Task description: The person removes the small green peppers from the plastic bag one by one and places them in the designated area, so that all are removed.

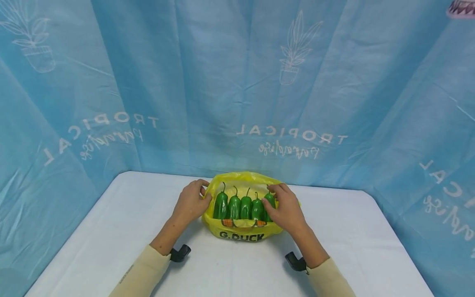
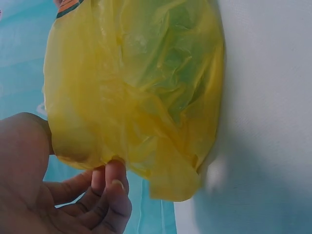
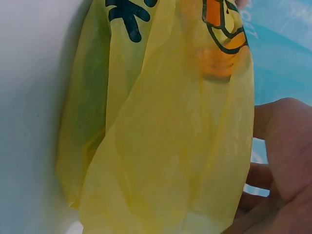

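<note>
A yellow plastic bag (image 1: 243,238) printed "G.DUCK" sits on the white table with its mouth open. Inside, several glossy green peppers (image 1: 245,207) stand side by side, stems upward. My left hand (image 1: 191,202) holds the bag's left rim, thumb inside the mouth; in the left wrist view its fingers (image 2: 117,195) lie against the yellow plastic. Reaching into the right side of the mouth, my right hand (image 1: 286,208) grips the rightmost green pepper (image 1: 269,202) between thumb and fingers. The right wrist view shows the bag's side (image 3: 161,156) hiding those fingertips.
The white table (image 1: 230,272) extends around the bag. Behind it hangs a blue curtain (image 1: 222,103) with white lettering and plant drawings. A black wrist mount (image 1: 180,253) is on the left wrist, another black mount (image 1: 295,261) on the right.
</note>
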Available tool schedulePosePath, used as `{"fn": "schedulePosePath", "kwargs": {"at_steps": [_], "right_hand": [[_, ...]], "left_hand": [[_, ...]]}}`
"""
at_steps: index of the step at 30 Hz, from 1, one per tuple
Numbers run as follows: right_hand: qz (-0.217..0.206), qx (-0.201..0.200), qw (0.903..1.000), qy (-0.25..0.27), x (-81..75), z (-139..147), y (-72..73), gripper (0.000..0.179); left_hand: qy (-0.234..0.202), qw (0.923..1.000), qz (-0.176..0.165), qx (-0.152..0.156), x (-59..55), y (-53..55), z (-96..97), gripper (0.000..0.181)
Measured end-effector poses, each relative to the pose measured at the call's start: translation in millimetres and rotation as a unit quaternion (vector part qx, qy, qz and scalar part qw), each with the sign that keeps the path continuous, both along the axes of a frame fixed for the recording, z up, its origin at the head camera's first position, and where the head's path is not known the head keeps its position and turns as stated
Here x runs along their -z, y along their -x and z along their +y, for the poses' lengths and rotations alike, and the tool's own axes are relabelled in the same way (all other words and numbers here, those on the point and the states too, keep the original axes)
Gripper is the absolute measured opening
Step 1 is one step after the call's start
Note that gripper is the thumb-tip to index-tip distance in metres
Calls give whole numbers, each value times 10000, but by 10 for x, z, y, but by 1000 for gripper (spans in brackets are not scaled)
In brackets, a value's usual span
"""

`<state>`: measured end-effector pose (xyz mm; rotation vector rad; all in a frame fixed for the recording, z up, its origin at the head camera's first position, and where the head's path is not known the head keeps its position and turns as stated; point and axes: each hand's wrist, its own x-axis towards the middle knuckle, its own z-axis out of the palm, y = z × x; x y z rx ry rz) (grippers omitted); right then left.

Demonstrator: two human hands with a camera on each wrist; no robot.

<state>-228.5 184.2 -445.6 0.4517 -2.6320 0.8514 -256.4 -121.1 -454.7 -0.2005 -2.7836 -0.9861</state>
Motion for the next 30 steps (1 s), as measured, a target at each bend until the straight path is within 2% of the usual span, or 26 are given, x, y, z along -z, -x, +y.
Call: {"fn": "schedulePosePath", "kwargs": {"at_steps": [5,10,14,19,30], "right_hand": [[-360,122,9989,-261,34,-47,34,37],[-450,140,9976,-499,52,-92,71,36],[-586,299,9957,-650,48,-120,95,36],[-816,576,9911,-875,51,-135,103,39],[-1307,775,9829,-1038,80,-122,132,50]], "left_hand": [[-93,9999,-32,23,3,-5,-32,34],[-184,9998,-37,26,-3,-4,-38,33],[-253,9996,-111,42,10,5,-38,34],[-295,9994,-194,73,27,11,-43,34],[-368,9990,-258,85,-6,5,-52,34]]}}
